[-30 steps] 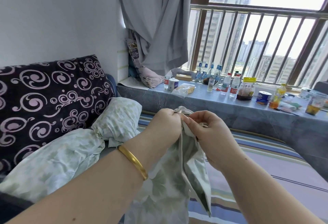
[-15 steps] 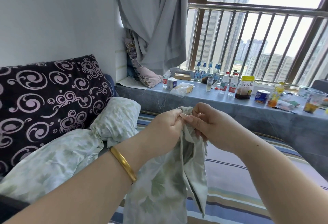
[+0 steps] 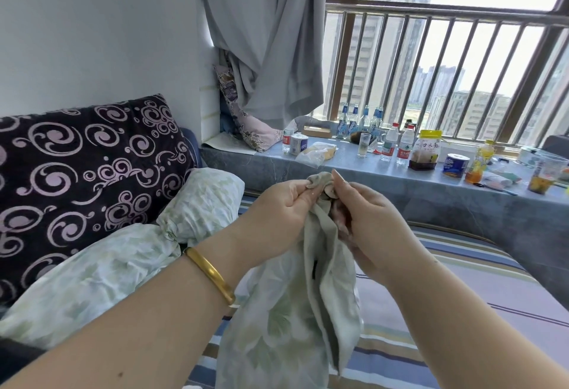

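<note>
Left hand (image 3: 278, 213): pinches the bunched top of the green cloth (image 3: 286, 321).
Right hand (image 3: 366, 222): grips the same bunch.
Cloth: hangs over the striped bed (image 3: 462, 280).

1 head-worn wide-angle camera faces forward and down, close above the left hand (image 3: 280, 203) and right hand (image 3: 372, 228) gripping a pale green leaf-print cloth (image 3: 292, 327) at frame centre.

Striped bed (image 3: 468, 284): knotted pillow (image 3: 104, 268), green cloth (image 3: 277, 336)
</note>
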Tool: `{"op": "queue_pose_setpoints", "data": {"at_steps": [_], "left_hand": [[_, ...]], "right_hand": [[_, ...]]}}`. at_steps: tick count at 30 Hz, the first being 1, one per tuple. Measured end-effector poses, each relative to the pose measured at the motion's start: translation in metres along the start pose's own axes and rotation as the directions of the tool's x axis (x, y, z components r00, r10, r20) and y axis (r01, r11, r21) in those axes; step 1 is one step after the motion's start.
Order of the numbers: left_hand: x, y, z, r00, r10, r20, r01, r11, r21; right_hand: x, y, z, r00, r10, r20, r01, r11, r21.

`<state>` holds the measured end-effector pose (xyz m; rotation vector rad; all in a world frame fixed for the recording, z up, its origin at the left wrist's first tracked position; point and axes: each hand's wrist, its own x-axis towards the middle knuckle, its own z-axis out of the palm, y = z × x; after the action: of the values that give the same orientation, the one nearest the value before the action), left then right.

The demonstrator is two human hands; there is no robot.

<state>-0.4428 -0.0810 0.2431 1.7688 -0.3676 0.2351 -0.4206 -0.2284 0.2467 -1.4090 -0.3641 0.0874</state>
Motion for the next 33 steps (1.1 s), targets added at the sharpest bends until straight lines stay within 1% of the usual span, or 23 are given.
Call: {"op": "queue_pose_setpoints", "data": {"at_steps": [1,3,5,6,8,9,11,13,14,16,17,18,20,22,24,25,29,31,33], "left_hand": [[0.0,-0.001,0.001,1.0,-0.001,-0.023,0.002,1.0,0.017],[-0.002,-0.005,0.002,0.993,-0.036,-0.11,0.04,0.999,0.032],[-0.004,-0.011,0.004,0.977,-0.102,-0.189,0.113,0.992,0.051],[-0.006,-0.013,0.004,0.968,-0.141,-0.206,0.16,0.984,0.077],[-0.012,-0.013,0.005,0.965,-0.181,-0.191,0.217,0.957,0.19],[-0.014,-0.014,0.006,0.969,-0.18,-0.171,0.221,0.94,0.262],[-0.015,-0.017,0.01,0.981,-0.152,-0.118,0.186,0.908,0.376],[-0.015,-0.018,0.013,0.991,-0.104,-0.087,0.131,0.903,0.408],[-0.015,-0.018,0.013,0.994,-0.08,-0.079,0.105,0.911,0.399],[-0.013,-0.017,0.013,0.996,-0.043,-0.082,0.069,0.938,0.341],[-0.012,-0.016,0.013,0.995,-0.038,-0.093,0.065,0.95,0.306],[-0.012,-0.015,0.012,0.993,-0.042,-0.106,0.07,0.96,0.27],[-0.01,-0.016,0.012,0.988,-0.06,-0.145,0.089,0.976,0.201],[-0.008,-0.017,0.012,0.977,-0.088,-0.195,0.118,0.982,0.147],[-0.008,-0.019,0.012,0.969,-0.123,-0.215,0.149,0.983,0.111],[-0.008,-0.02,0.012,0.967,-0.133,-0.217,0.161,0.98,0.117],[-0.009,-0.024,0.014,0.967,-0.123,-0.225,0.176,0.956,0.234],[-0.01,-0.024,0.016,0.972,-0.144,-0.186,0.183,0.959,0.216],[-0.01,-0.023,0.017,0.973,-0.178,-0.144,0.202,0.963,0.176]], "right_hand": [[0.0,0.0,0.002,0.996,0.085,0.022,-0.087,0.988,0.13],[0.001,-0.003,0.003,0.973,0.23,0.024,-0.225,0.919,0.322],[0.003,-0.007,0.0,0.946,0.325,0.001,-0.287,0.834,0.472],[0.005,-0.009,-0.001,0.935,0.354,-0.008,-0.301,0.807,0.508],[0.005,-0.013,-0.001,0.924,0.382,-0.018,-0.32,0.798,0.51],[0.005,-0.013,0.001,0.921,0.388,-0.011,-0.33,0.798,0.504],[0.004,-0.014,0.001,0.924,0.382,0.005,-0.335,0.802,0.494],[0.005,-0.015,0.001,0.924,0.381,0.002,-0.328,0.794,0.512],[0.006,-0.014,0.001,0.921,0.388,-0.033,-0.319,0.8,0.508],[0.006,-0.01,-0.001,0.916,0.379,-0.132,-0.28,0.84,0.465],[0.005,-0.007,-0.002,0.918,0.362,-0.161,-0.269,0.867,0.419],[0.003,-0.003,-0.003,0.926,0.342,-0.158,-0.271,0.897,0.349],[-0.005,0.002,-0.004,0.946,0.319,-0.049,-0.305,0.935,0.182],[-0.014,0.009,-0.004,0.948,0.316,0.046,-0.318,0.946,0.056],[-0.02,0.014,-0.005,0.947,0.317,0.056,-0.316,0.949,-0.026],[-0.021,0.015,-0.005,0.947,0.319,0.039,-0.316,0.947,-0.063],[-0.025,0.013,0.001,0.935,0.343,-0.088,-0.354,0.901,-0.252],[-0.025,0.012,0.003,0.929,0.333,-0.163,-0.37,0.87,-0.326],[-0.025,0.013,0.003,0.918,0.351,-0.185,-0.395,0.854,-0.34]]}}
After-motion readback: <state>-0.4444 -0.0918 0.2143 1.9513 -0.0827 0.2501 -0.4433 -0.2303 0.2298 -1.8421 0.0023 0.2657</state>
